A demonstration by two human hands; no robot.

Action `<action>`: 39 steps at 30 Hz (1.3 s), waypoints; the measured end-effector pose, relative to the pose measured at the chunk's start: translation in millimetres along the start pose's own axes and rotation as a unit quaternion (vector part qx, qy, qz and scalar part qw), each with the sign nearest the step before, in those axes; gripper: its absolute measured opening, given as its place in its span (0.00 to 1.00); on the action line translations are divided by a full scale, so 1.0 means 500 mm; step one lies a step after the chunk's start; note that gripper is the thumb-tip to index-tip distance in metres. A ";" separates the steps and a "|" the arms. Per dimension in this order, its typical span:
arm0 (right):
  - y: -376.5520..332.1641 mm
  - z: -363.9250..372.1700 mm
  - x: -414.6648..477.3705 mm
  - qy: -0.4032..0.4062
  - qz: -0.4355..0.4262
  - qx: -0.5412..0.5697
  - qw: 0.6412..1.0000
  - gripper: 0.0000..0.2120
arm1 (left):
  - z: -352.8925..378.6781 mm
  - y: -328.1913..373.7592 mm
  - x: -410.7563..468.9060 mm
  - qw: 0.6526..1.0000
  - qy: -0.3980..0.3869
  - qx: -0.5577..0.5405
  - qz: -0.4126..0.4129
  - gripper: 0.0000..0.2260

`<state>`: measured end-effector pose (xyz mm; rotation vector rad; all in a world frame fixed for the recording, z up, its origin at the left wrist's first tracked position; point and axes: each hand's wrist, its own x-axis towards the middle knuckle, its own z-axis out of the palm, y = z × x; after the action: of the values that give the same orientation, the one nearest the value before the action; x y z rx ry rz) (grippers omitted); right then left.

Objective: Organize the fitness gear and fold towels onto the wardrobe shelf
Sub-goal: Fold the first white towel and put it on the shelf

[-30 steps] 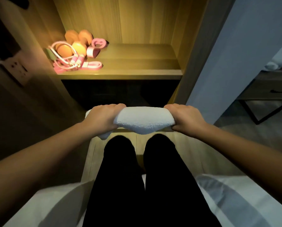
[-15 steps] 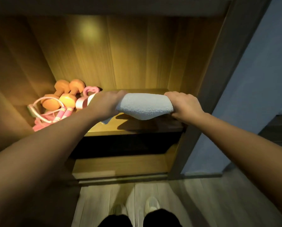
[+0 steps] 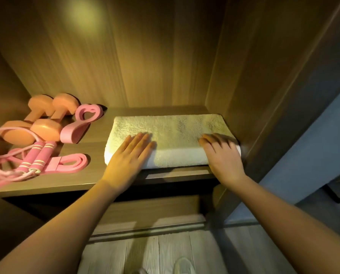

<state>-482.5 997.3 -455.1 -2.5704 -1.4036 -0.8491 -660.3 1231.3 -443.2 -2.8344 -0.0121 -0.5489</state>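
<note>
Folded white towel point(image 3: 177, 133) lies flat on the wardrobe shelf point(image 3: 82, 178), at frame ctr, in the shelf's R half. Its 3 o'clock edge is just beside or touching the wardrobe side wall point(image 3: 254, 95); can't tell which. Far edge sits near the back panel point(image 3: 145, 66), a strip of bare shelf between. Near folded edge is close to the shelf's front lip.

L hand point(image 3: 125, 161): palm down, fingers straight and together, flat on the towel's 7 o'clock corner, fingertips pointing to approx 1 o'clock. Not gripping, just resting/pressing.

R hand point(image 3: 222, 157): palm down at the towel's 4 o'clock corner, fingers spread and laid on top. A bit motion-blurred, but reads as flat and not curled round anything.

Fitness gear is grouped at 9 o'clock of the towel, apart from it:
- 2 orange dumbbells point(image 3: 44, 126) side by side at approx 10 o'clock, toward the back L corner.
- Pink loop piece w/ heart cutout point(image 3: 70, 133) touching the R dumbbell, nearest item to the towel.
- Pink jump rope point(image 3: 34, 157) at 8 o'clock, handles paired, cord looped over the dumbbells and off the L edge.
- Pink flat band point(image 3: 76, 168) just R of the rope handles, near the front lip.

Wood floor point(image 3: 165, 252) at 6 o'clock, light shoe point(image 3: 183, 265) at the bottom edge.
</note>
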 end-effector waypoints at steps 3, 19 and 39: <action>-0.002 0.015 -0.024 -0.005 0.011 0.015 1.000 0.25 | -0.001 -0.022 -0.042 1.000 0.004 0.018 0.002 0.25; -0.036 -0.016 -0.015 -0.195 0.048 0.015 0.979 0.34 | 0.012 0.040 0.001 0.984 -0.131 0.035 -0.118 0.36; 0.022 0.122 0.179 -0.164 0.052 0.038 0.984 0.34 | 0.119 -0.081 0.156 0.982 -0.121 0.065 -0.130 0.34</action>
<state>-409.9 1078.2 -458.7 -2.7880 -1.3264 -0.3592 -568.6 1282.4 -457.8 -2.7672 -0.4510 -0.2395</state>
